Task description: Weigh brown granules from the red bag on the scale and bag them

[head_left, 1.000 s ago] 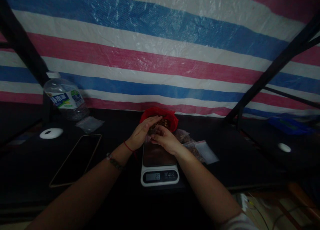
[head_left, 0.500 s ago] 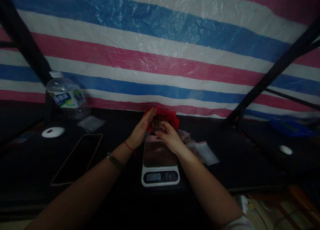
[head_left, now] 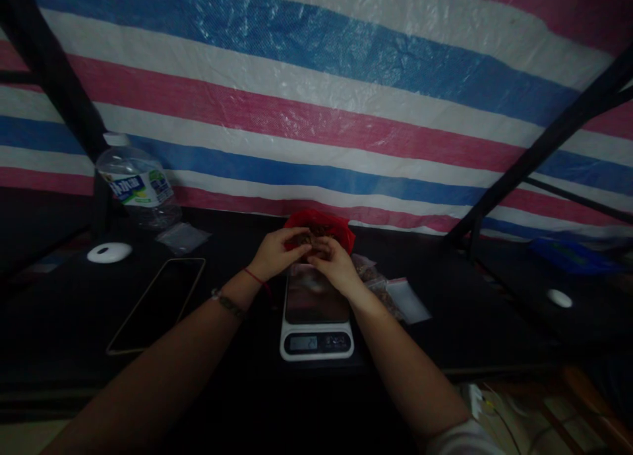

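Both of my hands meet above the far end of a small white kitchen scale with a dark glossy platform. My left hand has its fingers curled in a pinch at the mouth of a red plastic bag holding brownish bits. My right hand is also pinched, fingertips touching those of the left hand over a small clear bag that lies on the platform. What the fingers grip is too dark to name. The scale's display is lit.
A phone lies face up to the left on the black table. A white round puck, a water bottle and a clear bag stand behind it. Small clear zip bags lie right of the scale. A striped tarp hangs behind.
My left hand, held flat and raised beside the red bag before, has curled down into a pinch against my right hand's fingertips. The view has shifted slightly.
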Demonstrator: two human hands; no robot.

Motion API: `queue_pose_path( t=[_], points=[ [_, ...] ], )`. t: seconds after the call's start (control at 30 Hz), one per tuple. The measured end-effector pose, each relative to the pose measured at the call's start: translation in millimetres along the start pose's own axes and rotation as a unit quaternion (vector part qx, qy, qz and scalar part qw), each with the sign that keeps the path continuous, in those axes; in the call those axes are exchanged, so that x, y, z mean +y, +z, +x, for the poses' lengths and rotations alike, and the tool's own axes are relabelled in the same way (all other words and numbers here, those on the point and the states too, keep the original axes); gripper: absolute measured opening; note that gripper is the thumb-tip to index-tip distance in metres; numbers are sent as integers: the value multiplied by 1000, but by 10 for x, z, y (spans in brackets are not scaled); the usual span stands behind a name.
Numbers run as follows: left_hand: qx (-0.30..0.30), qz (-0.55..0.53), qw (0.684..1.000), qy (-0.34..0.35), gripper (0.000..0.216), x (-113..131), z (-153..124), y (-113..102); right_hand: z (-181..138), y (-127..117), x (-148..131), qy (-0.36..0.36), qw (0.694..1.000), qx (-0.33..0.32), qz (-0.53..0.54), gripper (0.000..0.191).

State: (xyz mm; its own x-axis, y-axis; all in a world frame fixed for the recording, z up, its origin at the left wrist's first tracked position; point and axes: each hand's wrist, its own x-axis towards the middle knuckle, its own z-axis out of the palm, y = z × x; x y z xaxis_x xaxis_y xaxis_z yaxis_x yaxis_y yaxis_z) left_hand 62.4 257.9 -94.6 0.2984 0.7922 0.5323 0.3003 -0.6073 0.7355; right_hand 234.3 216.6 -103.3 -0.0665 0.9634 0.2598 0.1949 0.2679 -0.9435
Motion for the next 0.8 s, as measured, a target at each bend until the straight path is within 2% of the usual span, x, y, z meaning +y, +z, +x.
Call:
queue_pose_path(
  t=[0.07, 0.1, 0.17, 0.23, 0.33, 0.43, 0.5, 0.53, 0.57, 0.67, 0.73, 0.8],
  points=[
    [51, 38, 998, 1, 41, -76, 16, -50, -60, 26, -131, -33, 987, -22, -154, 17],
    [69, 52, 996, -1, 41, -115, 23, -72, -101, 67, -209, -59, 970, -67, -227, 9],
    [77, 75, 994, -7, 41, -184, 35, -105, -195, 208, -359, -113, 912, -193, -343, 7],
    [66, 88, 994, -16, 41, -229, 43, -121, -290, 407, -459, -154, 841, -274, -440, 11],
    [65, 87, 994, -33, 41, -256, 45, -123, -393, 717, -494, -167, 770, -293, -542, 11],
    [66, 70, 994, -42, 39, -264, 45, -119, -416, 894, -481, -172, 740, -313, -570, 16],
    [65, 59, 995, -40, 40, -277, 48, -121, -379, 885, -502, -173, 740, -320, -566, 15],
    [66, 56, 995, -38, 41, -286, 51, -123, -345, 840, -525, -172, 749, -318, -555, 15],
    [68, 58, 995, -36, 42, -296, 53, -125, -301, 771, -556, -168, 766, -310, -538, 15],
    [63, 76, 994, -35, 40, -316, 54, -120, -125, 479, -662, -147, 845, -253, -447, 15],
    [47, 82, 995, -30, 36, -307, 46, -105, 13, 278, -711, -148, 890, -185, -388, 14],
    [25, 78, 996, -18, 35, -278, 31, -81, 151, 116, -715, -156, 916, -116, -351, 13]
  ],
)
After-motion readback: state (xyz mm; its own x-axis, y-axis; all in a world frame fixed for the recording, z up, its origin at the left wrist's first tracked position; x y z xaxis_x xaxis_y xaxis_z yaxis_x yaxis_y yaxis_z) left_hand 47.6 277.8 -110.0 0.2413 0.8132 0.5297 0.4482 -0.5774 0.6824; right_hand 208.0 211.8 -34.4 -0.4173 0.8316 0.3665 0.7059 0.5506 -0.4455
